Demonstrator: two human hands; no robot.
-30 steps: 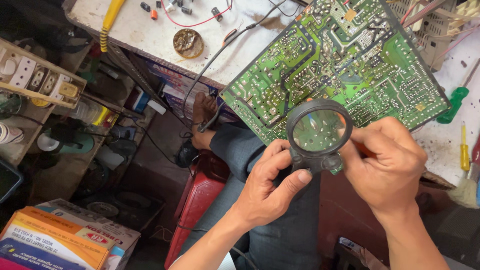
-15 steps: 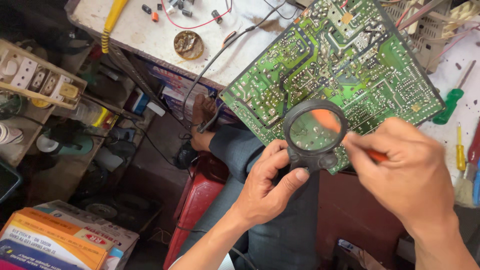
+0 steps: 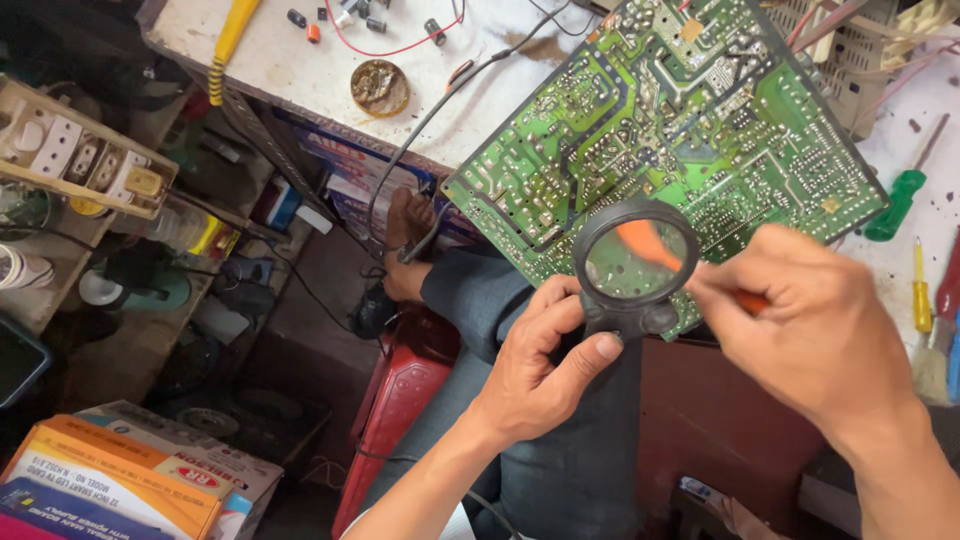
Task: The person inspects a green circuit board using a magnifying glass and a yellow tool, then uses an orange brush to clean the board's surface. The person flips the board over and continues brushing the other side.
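A green circuit board (image 3: 660, 130) lies solder side up, overhanging the near edge of the white workbench (image 3: 300, 50). Just over the board's near edge, the left hand (image 3: 535, 365) grips a black magnifying glass (image 3: 635, 265) by its base, lens held level so the tracks read large. The right hand (image 3: 810, 320) is closed on an orange-handled tool (image 3: 650, 245), its end showing through the lens. A green screwdriver (image 3: 895, 205) lies right of the board.

Left hand (image 3: 535, 375) fingers curled; right hand (image 3: 815, 330) fingers pinched shut.
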